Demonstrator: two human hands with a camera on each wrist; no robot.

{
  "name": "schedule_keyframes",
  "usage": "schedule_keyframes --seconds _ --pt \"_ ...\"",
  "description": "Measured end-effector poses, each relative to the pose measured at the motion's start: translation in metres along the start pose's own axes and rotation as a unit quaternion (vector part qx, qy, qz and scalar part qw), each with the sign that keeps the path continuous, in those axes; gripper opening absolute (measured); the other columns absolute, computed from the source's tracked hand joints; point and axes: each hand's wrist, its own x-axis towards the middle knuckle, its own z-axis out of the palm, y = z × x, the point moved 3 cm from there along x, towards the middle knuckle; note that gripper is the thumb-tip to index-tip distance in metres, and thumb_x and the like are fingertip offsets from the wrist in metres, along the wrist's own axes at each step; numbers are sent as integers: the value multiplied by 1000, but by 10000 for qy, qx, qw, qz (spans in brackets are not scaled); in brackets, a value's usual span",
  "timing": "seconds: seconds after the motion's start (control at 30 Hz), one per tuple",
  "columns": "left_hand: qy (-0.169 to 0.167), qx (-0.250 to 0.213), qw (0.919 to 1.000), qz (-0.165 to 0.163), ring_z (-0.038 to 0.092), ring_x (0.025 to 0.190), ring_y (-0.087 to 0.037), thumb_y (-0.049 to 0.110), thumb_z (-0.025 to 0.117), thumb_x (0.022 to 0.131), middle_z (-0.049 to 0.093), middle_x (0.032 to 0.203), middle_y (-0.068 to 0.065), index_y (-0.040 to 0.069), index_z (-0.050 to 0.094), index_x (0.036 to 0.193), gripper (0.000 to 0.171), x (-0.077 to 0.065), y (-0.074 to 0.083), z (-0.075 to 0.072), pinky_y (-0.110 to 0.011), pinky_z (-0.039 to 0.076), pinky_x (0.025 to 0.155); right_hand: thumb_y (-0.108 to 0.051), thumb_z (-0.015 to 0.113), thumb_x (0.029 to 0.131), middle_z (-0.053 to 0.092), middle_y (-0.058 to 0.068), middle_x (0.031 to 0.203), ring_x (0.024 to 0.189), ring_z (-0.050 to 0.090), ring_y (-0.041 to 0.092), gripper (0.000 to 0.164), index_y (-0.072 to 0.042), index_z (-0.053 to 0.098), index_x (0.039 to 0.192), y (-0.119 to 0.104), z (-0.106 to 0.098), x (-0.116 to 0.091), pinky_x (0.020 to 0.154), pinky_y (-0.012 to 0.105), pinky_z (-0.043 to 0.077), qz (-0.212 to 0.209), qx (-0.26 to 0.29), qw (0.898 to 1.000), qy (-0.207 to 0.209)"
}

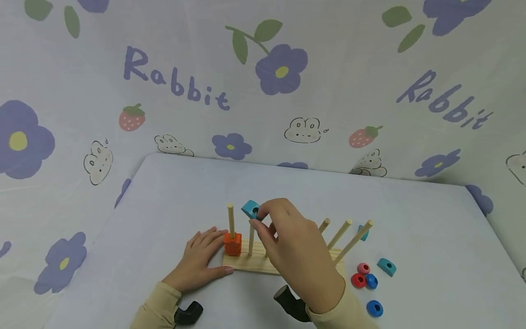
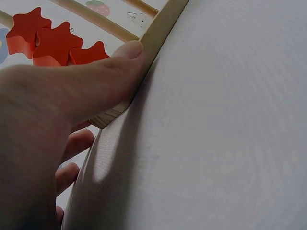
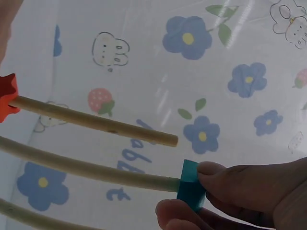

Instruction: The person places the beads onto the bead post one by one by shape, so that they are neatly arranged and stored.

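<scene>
My right hand (image 1: pixel 302 251) pinches a teal block (image 1: pixel 250 209) with a hole through it, between thumb and fingertips. In the right wrist view the teal block (image 3: pixel 190 186) sits right at the tip of a wooden peg (image 3: pixel 96 168). My left hand (image 1: pixel 201 262) lies with fingers spread at the left end of the wooden peg board (image 1: pixel 256 262), its thumb along the front edge. Several orange star-shaped pieces (image 2: pixel 57 43) are stacked on the leftmost peg (image 1: pixel 231 221), beside the left fingers.
Right of the board lie a pink bead (image 1: pixel 363 268), a red bead (image 1: pixel 358 280), blue beads (image 1: pixel 375 308) and a teal block (image 1: pixel 386 267). Another teal block (image 1: pixel 363 233) is behind the right pegs (image 1: pixel 354 242). A patterned cloth (image 1: pixel 263 114) hangs behind the white table (image 1: pixel 185 192).
</scene>
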Motion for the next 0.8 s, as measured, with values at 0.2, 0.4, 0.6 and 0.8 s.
schedule_keyframes --seconds 0.2,0.4,0.6,0.8 --pt "-108 -48 9999 -60 23 143 -26 62 65 80 40 148 4 25 43 144 77 0 0 0 -57 10 113 -14 74 85 65 5 92 44 46 4 17 -8 59 89 0 9 -3 42 10 36 -186 -558 9973 432" --pt "-43 -56 10000 -29 25 143 -28 60 66 80 41 147 2 24 44 143 76 0 1 -1 -58 11 112 -14 72 85 64 4 89 49 58 7 15 -8 59 89 -3 13 -4 38 14 39 -552 -997 9912 666" --pt "93 -103 9999 63 27 141 -31 56 70 79 44 146 1 24 46 142 74 -1 3 -1 -60 13 110 -15 72 85 66 2 87 46 57 7 14 -8 62 93 -4 22 -7 35 18 38 -785 -1731 9818 62" --pt "19 -135 9999 14 25 143 -28 57 68 80 42 147 3 27 45 142 73 -1 1 0 -59 10 111 -9 79 76 65 4 85 38 38 5 34 -15 65 106 1 47 -17 32 18 28 -657 -2026 9740 -766"
